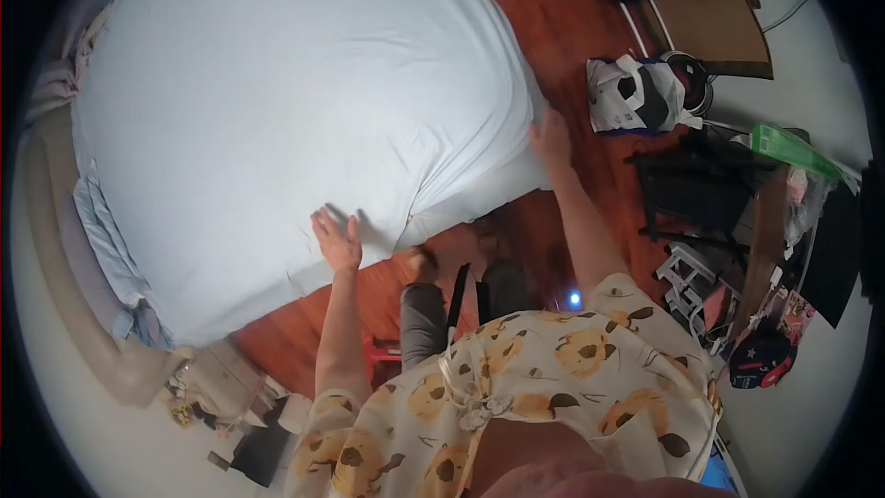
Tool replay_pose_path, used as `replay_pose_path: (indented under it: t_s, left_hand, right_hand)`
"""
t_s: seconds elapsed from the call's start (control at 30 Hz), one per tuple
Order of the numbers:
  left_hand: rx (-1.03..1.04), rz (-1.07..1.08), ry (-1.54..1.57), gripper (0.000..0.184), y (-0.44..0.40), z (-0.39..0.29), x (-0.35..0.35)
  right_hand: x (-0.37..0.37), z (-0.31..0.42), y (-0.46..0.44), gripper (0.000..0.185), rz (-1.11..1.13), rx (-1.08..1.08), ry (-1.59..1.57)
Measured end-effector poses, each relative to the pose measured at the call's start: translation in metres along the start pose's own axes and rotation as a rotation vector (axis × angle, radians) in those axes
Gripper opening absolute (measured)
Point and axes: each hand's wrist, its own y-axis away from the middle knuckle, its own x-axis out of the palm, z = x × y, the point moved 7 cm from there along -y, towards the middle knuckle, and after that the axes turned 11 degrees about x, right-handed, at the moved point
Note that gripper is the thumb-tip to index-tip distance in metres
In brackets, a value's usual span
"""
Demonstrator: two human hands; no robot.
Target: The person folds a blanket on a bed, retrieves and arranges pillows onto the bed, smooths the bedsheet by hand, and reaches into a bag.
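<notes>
A pale blue sheet [249,111] covers the bed, with creases fanning out near its front right corner. My left hand [337,238] lies on the sheet close to the front edge, its fingers spread and nothing held. At the bed's right side, my right hand [550,140] touches the sheet's edge near the corner. Its fingertips are partly hidden against the fabric, so whether they grip it is unclear. Between the two hands the sheet hangs over the front edge of the bed.
Red-brown floor [590,194] runs along the bed. A white bag [613,97], black furniture [687,194], a green box [793,149] and a step stool [687,277] stand to the right. A beige cabinet [221,378] is at lower left. A red object [383,350] lies near my legs.
</notes>
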Motion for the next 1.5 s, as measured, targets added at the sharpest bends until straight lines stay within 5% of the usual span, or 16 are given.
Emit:
replay_pose_path:
  t_s: [0.07, 0.13, 0.17, 0.23, 0.33, 0.53, 0.77, 0.93, 1.27, 1.5]
  left_hand:
    - [0.080, -0.007, 0.027, 0.072, -0.027, -0.041, 0.001]
    - [0.145, -0.003, 0.062, 0.071, -0.054, -0.077, 0.009]
    - [0.234, 0.012, 0.037, 0.072, -0.065, -0.100, 0.015]
    - [0.328, 0.006, 0.030, 0.073, -0.104, -0.143, 0.028]
    - [0.328, 0.085, 0.056, 0.077, -0.113, -0.185, 0.048]
    - [0.046, 0.291, -0.079, 0.098, -0.127, -0.213, 0.061]
    - [-0.281, 0.281, -0.001, 0.112, -0.133, -0.245, 0.073]
    - [-0.375, 0.289, -0.076, 0.128, -0.115, -0.290, 0.111]
    - [-0.567, 0.433, -0.020, 0.146, -0.134, -0.284, 0.122]
    - [-0.620, 0.441, -0.010, 0.149, -0.142, -0.281, 0.118]
  right_hand:
    - [-0.001, 0.032, -0.014, 0.046, 0.037, -0.038, -0.024]
    - [0.030, 0.023, -0.022, 0.049, 0.432, 0.256, 0.066]
    - [0.032, 0.017, -0.020, 0.049, 0.437, 0.257, 0.079]
    - [0.033, 0.018, -0.038, 0.027, 0.351, 0.104, 0.081]
    - [0.024, 0.012, -0.043, 0.021, 0.373, -0.127, -0.028]
    - [0.031, 0.006, -0.049, 0.020, 0.536, -0.228, -0.221]
    - [0.050, -0.040, -0.031, 0.014, 0.644, -0.267, -0.336]
    - [0.044, -0.052, -0.049, 0.018, 0.931, -0.336, -0.225]
    - [-0.056, -0.124, -0.186, 0.019, 0.851, -0.341, -0.012]
    - [-0.052, -0.053, -0.246, 0.020, 0.867, -0.403, 0.033]
